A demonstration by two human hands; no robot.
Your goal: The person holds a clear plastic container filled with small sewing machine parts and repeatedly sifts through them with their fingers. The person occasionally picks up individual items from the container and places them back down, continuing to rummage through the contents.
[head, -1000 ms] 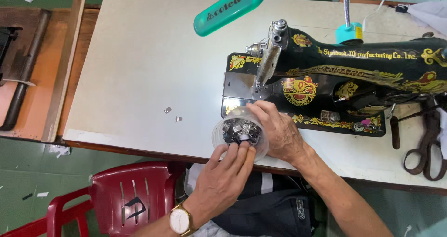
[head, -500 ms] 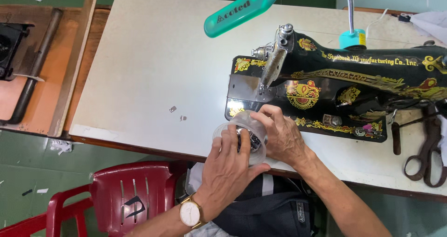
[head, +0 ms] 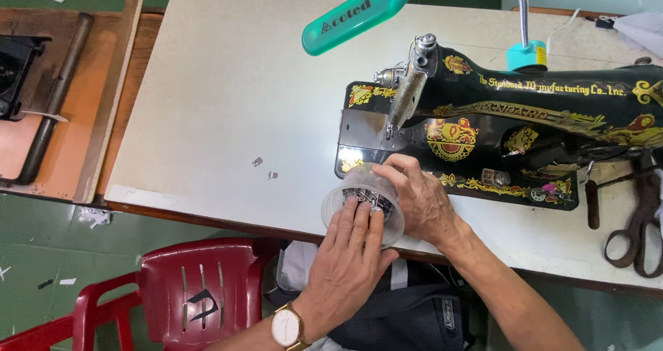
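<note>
Both hands work a clear plastic cup [head: 362, 200] of small metal parts at the table's six-o'clock edge, left hand [head: 351, 254] dipping pressed-together fingers inside, right hand [head: 420, 200] cupping its three-o'clock side; a nudge could spill it floorward.

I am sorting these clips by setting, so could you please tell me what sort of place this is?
Most likely a tailoring or sewing workshop: an ornate black sewing machine sits on a pale worktable, large scissors lie beside it, and both hands hold a clear tub of small metal parts.
</note>
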